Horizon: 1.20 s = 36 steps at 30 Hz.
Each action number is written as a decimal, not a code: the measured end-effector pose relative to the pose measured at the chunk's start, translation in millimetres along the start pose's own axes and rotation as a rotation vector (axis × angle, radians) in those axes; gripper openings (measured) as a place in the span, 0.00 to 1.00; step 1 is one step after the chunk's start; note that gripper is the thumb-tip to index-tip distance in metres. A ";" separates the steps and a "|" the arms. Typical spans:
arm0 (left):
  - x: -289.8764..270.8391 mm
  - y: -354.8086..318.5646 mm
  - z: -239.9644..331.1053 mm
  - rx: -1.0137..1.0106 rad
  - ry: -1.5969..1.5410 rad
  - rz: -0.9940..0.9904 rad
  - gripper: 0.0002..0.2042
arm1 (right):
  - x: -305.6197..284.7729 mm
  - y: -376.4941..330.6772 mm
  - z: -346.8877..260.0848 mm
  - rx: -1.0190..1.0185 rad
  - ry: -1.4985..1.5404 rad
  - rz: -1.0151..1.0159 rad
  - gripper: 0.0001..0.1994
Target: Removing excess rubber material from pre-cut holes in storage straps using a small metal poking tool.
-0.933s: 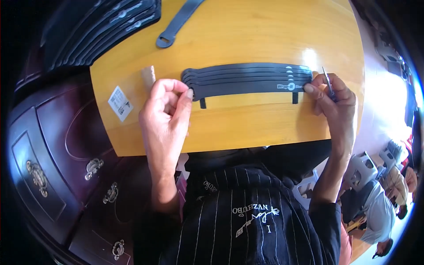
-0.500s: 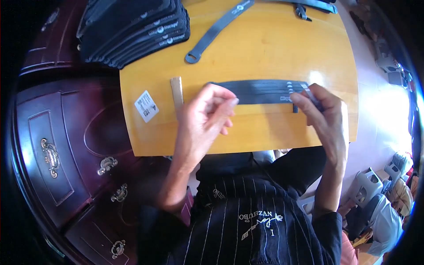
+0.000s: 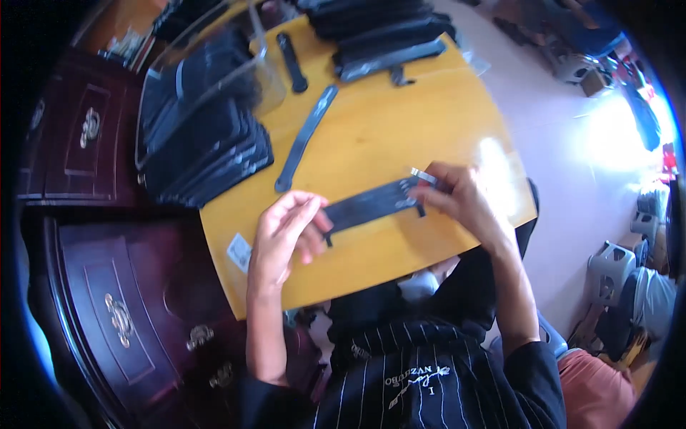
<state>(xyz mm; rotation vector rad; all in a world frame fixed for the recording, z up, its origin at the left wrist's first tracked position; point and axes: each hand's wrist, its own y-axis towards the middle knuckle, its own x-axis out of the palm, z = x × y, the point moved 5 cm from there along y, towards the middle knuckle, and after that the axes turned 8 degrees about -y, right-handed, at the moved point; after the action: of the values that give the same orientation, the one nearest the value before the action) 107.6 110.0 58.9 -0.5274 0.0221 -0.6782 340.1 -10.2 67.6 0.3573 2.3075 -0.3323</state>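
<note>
A flat stack of dark grey straps [image 3: 368, 207] lies on the table between my hands, with pale marks near its right end. My right hand [image 3: 461, 200] is at that end, thumb and fingers closed on a small pale strip [image 3: 424, 176]. Beside the left end, my left hand [image 3: 282, 236] has its thumb against its curled fingers. Motion blurs those fingers, and anything between them is too small or hidden to name. Beyond the stack lies a single grey strap [image 3: 306, 139] with a hole at its near end.
A clear plastic box [image 3: 268, 79] with dark bundles stands at the left, with a pile of black straps [image 3: 214, 154] in front of it. Another dark pile [image 3: 389, 57] sits at the far edge. A short strap [image 3: 291, 63] and a white label [image 3: 239, 252] lie on the yellow table [image 3: 400, 143].
The view has swung, so the table looks turned and more of its far side shows. The right hand keeps its pinch at the stack's right end. The brown strip is no longer visible.
</note>
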 end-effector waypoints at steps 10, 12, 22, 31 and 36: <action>-2.3 37.4 36.2 0.619 1.382 0.365 0.22 | -52.7 -175.8 116.3 0.429 0.695 0.759 0.23; -9.2 48.8 35.7 0.626 1.392 0.352 0.24 | -33.9 -219.1 140.2 0.508 0.883 0.847 0.31; 7.9 67.0 24.6 0.630 1.252 0.282 0.12 | 22.6 -259.1 110.2 0.797 -0.326 0.806 0.33; 82.5 -44.9 50.2 0.823 1.183 0.455 0.09 | 16.3 -246.4 134.7 0.553 -0.260 0.791 0.36; 134.6 -66.1 48.6 0.749 0.675 0.138 0.10 | 8.6 -242.5 137.9 0.534 -0.227 0.708 0.35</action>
<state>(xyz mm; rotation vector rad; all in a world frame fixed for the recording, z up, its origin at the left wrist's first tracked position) 183.0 7.9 152.3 0.4337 0.4178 -0.6484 339.0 -280.8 -0.5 1.2827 1.7015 -0.5812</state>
